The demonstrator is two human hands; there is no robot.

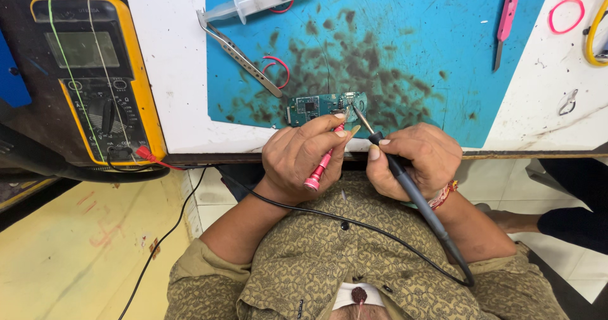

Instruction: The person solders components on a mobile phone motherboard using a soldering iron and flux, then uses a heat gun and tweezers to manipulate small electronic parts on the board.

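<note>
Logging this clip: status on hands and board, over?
Left hand holds red probe, right hand holds black probe. Both tips at the small circuit board on the blue mat. Tweezers lie clear.

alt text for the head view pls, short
Two hands press meter probes to a small circuit board on a blue mat: left hand holds a red probe, right hand a black probe. A yellow multimeter lies left.

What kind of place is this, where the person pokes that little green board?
Probably an electronics repair bench. A yellow multimeter sits on the table, both hands hold its probes to a small circuit board, and tweezers lie on a stained blue work mat.
</note>
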